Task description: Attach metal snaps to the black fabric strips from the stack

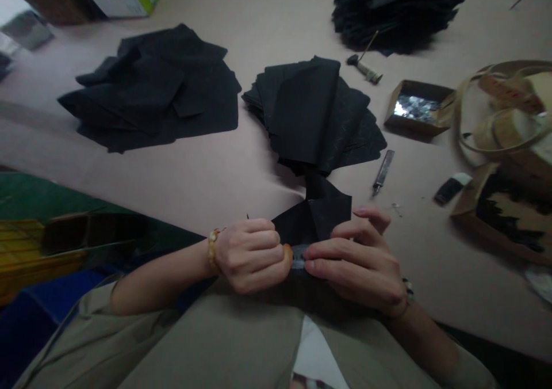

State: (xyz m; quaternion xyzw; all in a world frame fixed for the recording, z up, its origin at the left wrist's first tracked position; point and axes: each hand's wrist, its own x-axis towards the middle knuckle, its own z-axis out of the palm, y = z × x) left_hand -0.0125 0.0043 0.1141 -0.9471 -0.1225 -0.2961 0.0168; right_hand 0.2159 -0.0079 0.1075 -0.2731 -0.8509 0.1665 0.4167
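Note:
My left hand is closed in a fist at the table's near edge. A small rounded orange-brown end shows at its thumb side; whether it belongs to a held tool is unclear. Close beside it, my right hand pinches a grey strip with small dark marks, at the near end of a folded black sheet piece. That piece stretches away from me toward a fanned stack of black sheets. What lies under my fingers is hidden.
Another black pile lies left, and a dark bundle at the back. On the right are a metal blade-like tool, a small box of shiny pieces, tan strip rolls, and a cardboard box with black scraps.

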